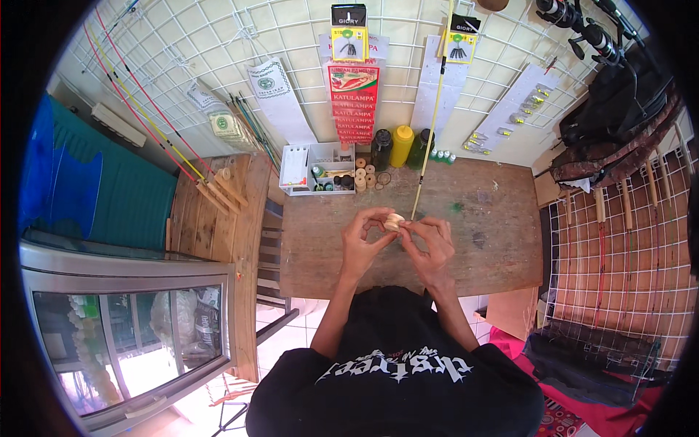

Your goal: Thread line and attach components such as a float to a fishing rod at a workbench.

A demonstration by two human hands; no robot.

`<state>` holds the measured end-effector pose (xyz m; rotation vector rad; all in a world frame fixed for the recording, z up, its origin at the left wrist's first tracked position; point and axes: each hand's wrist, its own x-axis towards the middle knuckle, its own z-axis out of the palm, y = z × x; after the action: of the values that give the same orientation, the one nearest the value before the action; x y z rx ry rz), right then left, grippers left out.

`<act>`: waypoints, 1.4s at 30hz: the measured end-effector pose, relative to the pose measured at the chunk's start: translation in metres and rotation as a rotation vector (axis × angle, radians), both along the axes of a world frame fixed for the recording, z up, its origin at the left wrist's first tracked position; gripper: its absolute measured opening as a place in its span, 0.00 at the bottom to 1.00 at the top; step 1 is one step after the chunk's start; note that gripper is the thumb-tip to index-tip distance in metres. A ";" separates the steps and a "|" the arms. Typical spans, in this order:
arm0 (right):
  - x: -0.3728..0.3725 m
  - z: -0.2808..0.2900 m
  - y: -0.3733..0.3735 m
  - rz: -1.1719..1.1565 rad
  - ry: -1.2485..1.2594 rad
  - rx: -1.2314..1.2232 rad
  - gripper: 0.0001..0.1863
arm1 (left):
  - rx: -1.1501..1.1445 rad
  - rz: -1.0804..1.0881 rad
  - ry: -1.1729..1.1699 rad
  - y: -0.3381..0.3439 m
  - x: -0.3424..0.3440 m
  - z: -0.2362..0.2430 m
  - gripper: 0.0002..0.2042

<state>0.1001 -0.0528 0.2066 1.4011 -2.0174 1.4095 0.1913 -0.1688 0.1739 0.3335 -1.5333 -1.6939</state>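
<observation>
Evidently, wooden piece (394, 221) sits pinched in left hand (366, 231)

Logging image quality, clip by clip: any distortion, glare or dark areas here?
Head view: white wire grid bowed by the fisheye, picture corners black; floor tiles nearly washed out; silver-framed glass panel glaring low down; wooden spool between left hand and right hand too small for fine detail.

One wide fisheye view from head height, downward and forward over the nearby tabletop (488, 255).
</observation>
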 end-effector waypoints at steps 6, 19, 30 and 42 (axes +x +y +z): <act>-0.005 0.001 0.002 0.017 0.064 0.011 0.17 | -0.136 0.003 -0.088 0.000 0.003 -0.002 0.21; -0.012 -0.001 0.009 0.093 -0.017 0.106 0.15 | -0.344 -0.008 -0.227 -0.001 0.007 0.008 0.21; -0.013 0.000 0.010 0.110 -0.041 0.107 0.13 | -0.405 -0.067 -0.291 0.001 0.011 0.018 0.22; -0.012 0.001 0.011 0.049 0.001 0.186 0.17 | -0.511 -0.045 -0.268 0.007 0.009 0.014 0.22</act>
<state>0.0878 -0.0422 0.2073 1.5357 -2.1746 1.2670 0.2005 -0.1622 0.1874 0.2621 -2.1165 -1.2627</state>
